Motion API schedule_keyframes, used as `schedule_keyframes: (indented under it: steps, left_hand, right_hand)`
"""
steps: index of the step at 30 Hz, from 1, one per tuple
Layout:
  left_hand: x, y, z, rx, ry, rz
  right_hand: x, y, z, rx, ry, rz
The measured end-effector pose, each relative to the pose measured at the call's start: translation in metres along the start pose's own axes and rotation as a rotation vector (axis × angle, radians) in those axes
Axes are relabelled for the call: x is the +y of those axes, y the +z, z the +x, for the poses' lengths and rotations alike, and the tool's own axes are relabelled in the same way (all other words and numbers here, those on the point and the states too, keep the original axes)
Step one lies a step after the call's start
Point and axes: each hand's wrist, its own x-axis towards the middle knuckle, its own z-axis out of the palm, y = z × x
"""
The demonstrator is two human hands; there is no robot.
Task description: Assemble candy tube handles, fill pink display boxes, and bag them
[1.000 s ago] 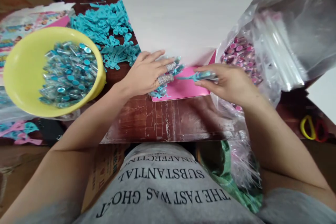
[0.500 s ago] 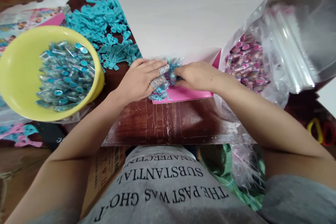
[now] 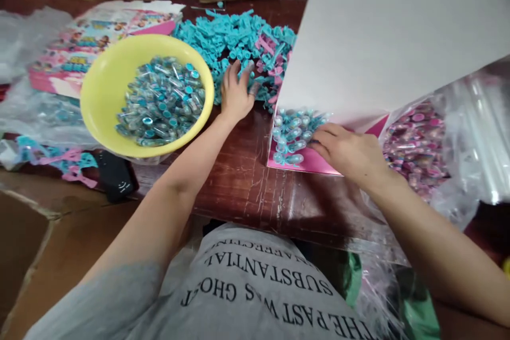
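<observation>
My left hand (image 3: 236, 90) reaches over a pile of blue plastic pieces (image 3: 223, 37), fingers apart, the tips touching the near side of the pile. A ring shows on one finger. My right hand (image 3: 346, 151) is in a pink-bottomed box (image 3: 319, 164), its fingers bent together against clear capsule-shaped pieces with blue parts (image 3: 292, 135). These lie in rows at the box's left side. What the right fingertips hold, if anything, is hidden. The box's tall white lid (image 3: 382, 37) stands up behind.
At left is a yellow bowl (image 3: 93, 101) of clear blue-capped tubes (image 3: 163, 106). A black phone-like object (image 3: 115, 175) lies below it. Printed cartons (image 3: 95, 32) stand behind. A bag of pink-capped tubes (image 3: 418, 143) is right of the box. Pink pieces (image 3: 274, 64) mix into the blue pile.
My left hand has left the box and moved to the blue pile, its fingers spreading. The right hand stays in the box. The view has turned left, showing more of the capsules.
</observation>
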Motion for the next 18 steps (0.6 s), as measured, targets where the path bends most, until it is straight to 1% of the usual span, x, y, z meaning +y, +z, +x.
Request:
schedule_keyframes:
  steps: [2, 4, 6, 7, 9, 11, 13, 15, 17, 18]
  left_hand:
    - [-0.003, 0.007, 0.017, -0.137, -0.090, 0.073]
    - [0.000, 0.008, 0.021, -0.244, -0.113, 0.112]
    - [0.005, 0.004, 0.008, -0.266, -0.114, 0.129]
    - [0.007, 0.002, -0.004, -0.257, -0.105, 0.137]
    - [0.008, -0.005, -0.035, -0.247, -0.064, 0.149]
    - [0.007, -0.012, -0.071, -0.253, 0.006, 0.143]
    - [0.005, -0.018, -0.106, -0.238, 0.071, 0.125]
    - [0.002, -0.025, -0.138, -0.193, 0.105, 0.123]
    - [-0.002, -0.034, -0.168, -0.148, 0.117, 0.140]
    - [-0.005, -0.040, -0.182, -0.131, 0.118, 0.150]
  right_hand:
    - [-0.003, -0.007, -0.008, 0.104, 0.017, -0.030]
    - [-0.009, -0.023, -0.015, 0.234, 0.043, -0.043]
    - [-0.018, -0.046, -0.018, 0.348, 0.041, -0.017]
    - [-0.025, -0.058, -0.016, 0.388, 0.016, 0.015]
    - [-0.043, -0.080, -0.004, 0.430, -0.088, 0.107]
    - [-0.067, -0.095, 0.019, 0.400, -0.235, 0.189]
    - [-0.097, -0.097, 0.056, 0.323, -0.375, 0.221]
    - [-0.133, -0.087, 0.102, 0.230, -0.460, 0.202]
    - [-0.171, -0.068, 0.153, 0.187, -0.467, 0.162]
    - [-0.189, -0.056, 0.177, 0.183, -0.444, 0.142]
